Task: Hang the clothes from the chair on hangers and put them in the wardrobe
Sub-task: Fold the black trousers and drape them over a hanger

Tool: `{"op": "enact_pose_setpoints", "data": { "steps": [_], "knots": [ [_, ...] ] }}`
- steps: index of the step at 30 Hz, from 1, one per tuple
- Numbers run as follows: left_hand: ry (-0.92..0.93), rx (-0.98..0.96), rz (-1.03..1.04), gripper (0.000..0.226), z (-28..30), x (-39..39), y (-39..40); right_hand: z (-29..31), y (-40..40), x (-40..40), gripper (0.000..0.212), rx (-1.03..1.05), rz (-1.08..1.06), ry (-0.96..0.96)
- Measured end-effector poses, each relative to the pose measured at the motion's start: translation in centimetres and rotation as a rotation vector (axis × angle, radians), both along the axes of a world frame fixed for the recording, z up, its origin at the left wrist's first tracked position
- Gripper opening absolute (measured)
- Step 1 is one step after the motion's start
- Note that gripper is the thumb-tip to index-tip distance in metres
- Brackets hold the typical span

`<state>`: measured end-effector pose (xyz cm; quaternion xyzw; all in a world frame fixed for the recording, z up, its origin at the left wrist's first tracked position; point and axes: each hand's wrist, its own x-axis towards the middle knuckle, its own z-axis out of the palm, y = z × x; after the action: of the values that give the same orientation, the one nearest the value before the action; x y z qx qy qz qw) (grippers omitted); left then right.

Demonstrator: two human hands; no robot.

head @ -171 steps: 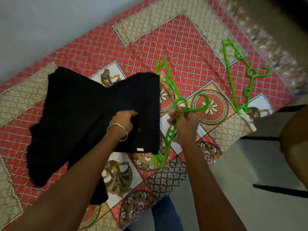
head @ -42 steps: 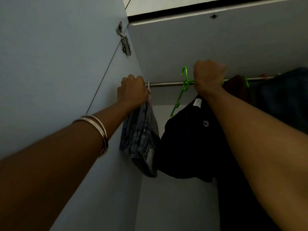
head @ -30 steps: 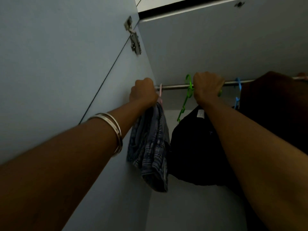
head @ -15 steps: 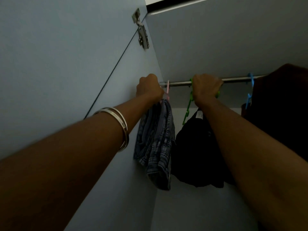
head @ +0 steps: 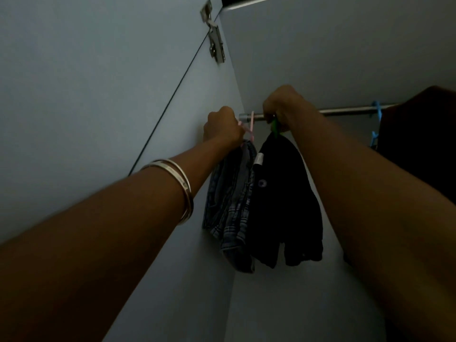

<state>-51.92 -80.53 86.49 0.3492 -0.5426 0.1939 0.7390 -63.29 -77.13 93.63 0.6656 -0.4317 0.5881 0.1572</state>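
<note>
Inside the dim wardrobe a metal rail (head: 345, 111) runs across the top. My right hand (head: 283, 107) grips the green hanger (head: 275, 127) at the rail, and the black garment (head: 283, 201) hangs from it. My left hand (head: 222, 129) holds the pink hanger (head: 250, 127) at the rail's left end, with a blue checked garment (head: 232, 206) hanging below. The two garments hang side by side and touch. Most of the green hanger is hidden by my hand and the cloth.
The wardrobe's side wall (head: 98, 107) is close on the left, with a metal hinge (head: 214, 38) near the top. A blue hanger (head: 376, 124) with a dark garment (head: 419, 144) hangs further right on the rail.
The green hanger with the black garment has slid left along the rail, up against the checked garment. My view has moved closer and tilted up.
</note>
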Motion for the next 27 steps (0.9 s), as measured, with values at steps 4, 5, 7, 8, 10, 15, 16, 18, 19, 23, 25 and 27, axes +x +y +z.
{"op": "enact_pose_setpoints", "data": {
  "steps": [4, 5, 7, 8, 10, 15, 16, 18, 19, 23, 25, 27],
  "knots": [
    [0.02, 0.009, -0.007, 0.028, -0.7, 0.8, 0.3, -2.1, -0.3, 1.8, 0.018, -0.116, 0.226, -0.117],
    [0.028, 0.006, -0.022, 0.026, -0.9, 1.0, 0.4, -3.0, -0.6, 2.0, 0.02, -0.17, 0.23, -0.149],
    [0.046, 0.012, -0.085, 0.021, -1.3, 1.3, 0.7, -4.2, -1.0, 2.0, 0.028, -0.242, 0.214, -0.162],
    [0.053, 0.021, -0.13, 0.017, -1.6, 1.3, 0.9, -4.6, -1.0, 1.8, 0.03, -0.264, 0.204, -0.147],
    [0.049, 0.047, -0.196, 0.013, -2.0, 1.3, 1.3, -5.1, -0.8, 1.6, 0.031, -0.304, 0.179, -0.123],
    [0.011, 0.093, -0.287, 0.014, -2.8, 1.4, 2.5, -4.5, -0.5, 2.2, 0.03, -0.328, 0.201, -0.148],
    [0.001, 0.103, -0.3, 0.015, -2.9, 1.2, 2.7, -4.3, -0.5, 2.2, 0.03, -0.33, 0.202, -0.147],
    [-0.014, 0.137, -0.338, 0.02, -3.5, 1.1, 3.3, -4.3, -0.7, 2.4, 0.031, -0.316, 0.208, -0.144],
    [-0.016, 0.155, -0.363, 0.025, -3.6, 1.0, 3.4, -4.2, -0.9, 2.2, 0.033, -0.314, 0.204, -0.145],
    [-0.017, 0.246, -0.411, 0.049, -3.9, 1.5, 4.3, -3.8, -1.4, 1.5, 0.04, -0.295, 0.227, -0.14],
    [-0.011, 0.271, -0.422, 0.053, -4.2, 2.0, 5.1, -4.1, -1.2, 1.0, 0.033, -0.279, 0.303, -0.154],
    [-0.012, 0.298, -0.422, 0.053, -4.6, 2.2, 5.7, -4.6, -1.1, 0.5, 0.034, -0.286, 0.342, -0.18]
  ]
}}
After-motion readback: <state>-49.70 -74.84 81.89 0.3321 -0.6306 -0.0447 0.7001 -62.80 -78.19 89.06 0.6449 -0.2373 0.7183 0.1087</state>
